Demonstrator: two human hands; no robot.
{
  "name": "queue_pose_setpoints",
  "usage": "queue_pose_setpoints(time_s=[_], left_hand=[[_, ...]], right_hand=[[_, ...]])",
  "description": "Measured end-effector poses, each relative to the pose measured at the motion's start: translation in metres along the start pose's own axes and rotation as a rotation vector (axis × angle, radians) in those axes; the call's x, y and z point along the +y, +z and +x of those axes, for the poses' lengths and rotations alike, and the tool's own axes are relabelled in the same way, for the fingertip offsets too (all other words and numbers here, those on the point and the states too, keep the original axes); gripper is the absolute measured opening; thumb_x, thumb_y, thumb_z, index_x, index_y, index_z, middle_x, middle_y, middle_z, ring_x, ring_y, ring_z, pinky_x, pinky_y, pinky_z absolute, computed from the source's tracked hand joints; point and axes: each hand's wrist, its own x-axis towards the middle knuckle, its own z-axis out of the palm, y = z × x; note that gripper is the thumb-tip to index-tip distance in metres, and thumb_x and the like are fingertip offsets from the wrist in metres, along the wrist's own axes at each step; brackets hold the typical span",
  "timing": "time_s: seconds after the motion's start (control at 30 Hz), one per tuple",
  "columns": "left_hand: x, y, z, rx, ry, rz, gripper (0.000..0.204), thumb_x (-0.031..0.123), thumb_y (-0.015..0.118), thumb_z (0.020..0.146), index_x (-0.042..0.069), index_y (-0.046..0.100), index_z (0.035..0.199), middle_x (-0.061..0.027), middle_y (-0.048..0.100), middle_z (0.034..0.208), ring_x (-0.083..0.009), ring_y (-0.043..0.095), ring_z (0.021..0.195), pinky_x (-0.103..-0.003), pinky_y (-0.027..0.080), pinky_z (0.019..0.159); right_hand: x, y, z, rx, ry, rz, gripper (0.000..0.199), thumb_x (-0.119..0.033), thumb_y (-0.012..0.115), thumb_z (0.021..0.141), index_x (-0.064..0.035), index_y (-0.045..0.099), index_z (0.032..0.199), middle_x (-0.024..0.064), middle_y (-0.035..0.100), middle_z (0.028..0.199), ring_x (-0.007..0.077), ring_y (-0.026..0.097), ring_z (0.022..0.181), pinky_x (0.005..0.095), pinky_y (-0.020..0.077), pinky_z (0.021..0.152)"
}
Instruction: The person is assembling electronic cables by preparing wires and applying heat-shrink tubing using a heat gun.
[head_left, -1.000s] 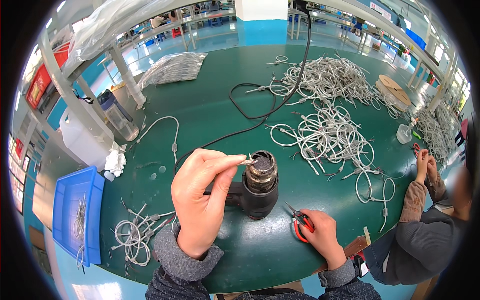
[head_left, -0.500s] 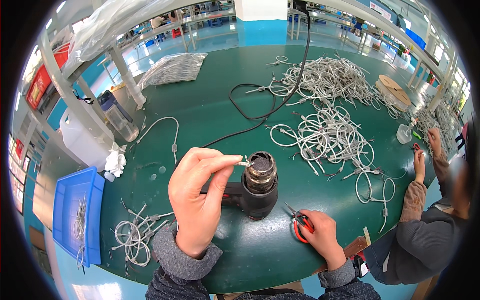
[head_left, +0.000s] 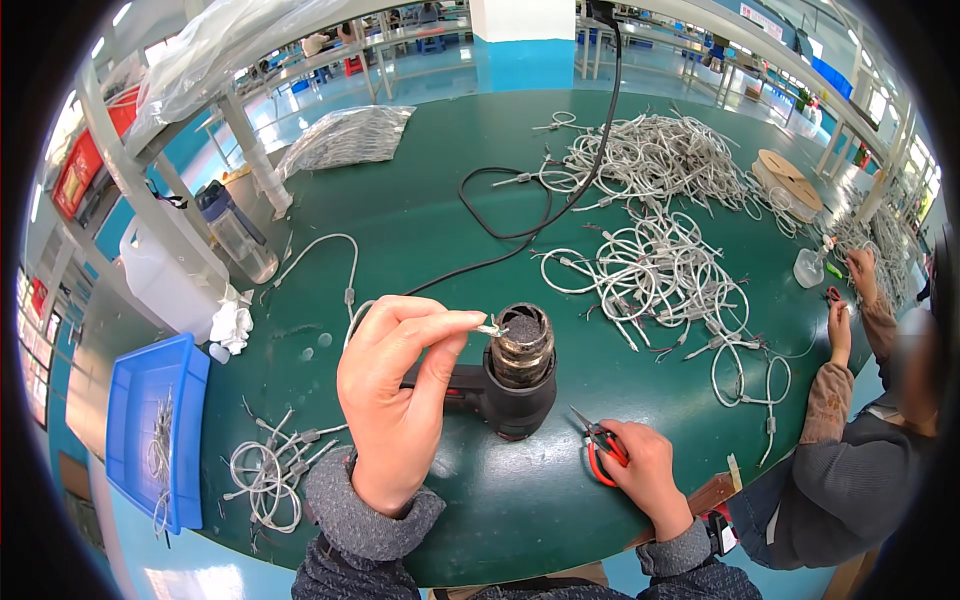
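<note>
My left hand [head_left: 400, 385] is closed, thumb and forefinger pinching the end of a grey-white cable [head_left: 490, 330]. The pinched end is at the left rim of the upturned nozzle of a black heat gun [head_left: 520, 385], which stands on the table with its handle partly behind my hand. Cable runs back behind my wrist and curves away to the far left. On the table to the right, my right hand [head_left: 645, 465] is closed around small red-handled cutters [head_left: 607, 450], their pointed blades aimed forward and left, slightly apart.
Loose cables [head_left: 268, 470] lie coiled by a blue bin [head_left: 195, 430]. Larger cable heaps [head_left: 660, 165] and a spool [head_left: 788, 180] fill the far right. A bottle [head_left: 235, 235] stands left. The black power cord [head_left: 540, 235] crosses the table. A co-worker's hands [head_left: 840, 330] are at right.
The cable behind my left wrist has shifted slightly. My two hands and the heat gun stay in place. The co-worker's far hand has moved a little to the left.
</note>
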Motion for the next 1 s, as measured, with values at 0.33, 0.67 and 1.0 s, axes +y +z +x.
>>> queue_pose_setpoints(time_s=[0.33,0.67,1.0], left_hand=[[0.004,-0.001,0.000,-0.015,-0.041,-0.021,0.015,-0.002,0.065,0.081,0.004,0.070,0.094,-0.0063,0.060,0.081,-0.0165,0.056,0.073,-0.026,0.043,0.063],[0.005,-0.004,0.001,-0.012,-0.062,-0.019,0.017,-0.003,0.065,0.081,0.003,0.070,0.096,-0.0062,0.060,0.079,-0.0151,0.055,0.071,-0.025,0.042,0.061],[0.043,-0.025,-0.014,-0.026,-0.009,0.073,0.019,-0.003,0.069,0.076,0.003,0.070,0.094,-0.0062,0.059,0.071,-0.0162,0.055,0.063,-0.026,0.042,0.055]], right_hand=[[0.000,0.001,0.000,0.011,0.001,0.011,0.031,-0.009,0.071,0.068,-0.0054,0.065,0.098,0.0122,0.064,0.079,0.0297,0.063,0.072,0.0374,0.0493,0.065],[0.000,0.002,0.001,0.009,-0.001,0.006,0.031,-0.009,0.072,0.068,-0.0053,0.065,0.098,0.0121,0.063,0.077,0.0295,0.062,0.070,0.0376,0.0485,0.063],[0.001,-0.004,-0.008,0.045,-0.067,-0.108,0.035,-0.010,0.074,0.068,-0.0067,0.066,0.101,0.0087,0.056,0.068,0.0284,0.057,0.066,0.0375,0.0466,0.060]])
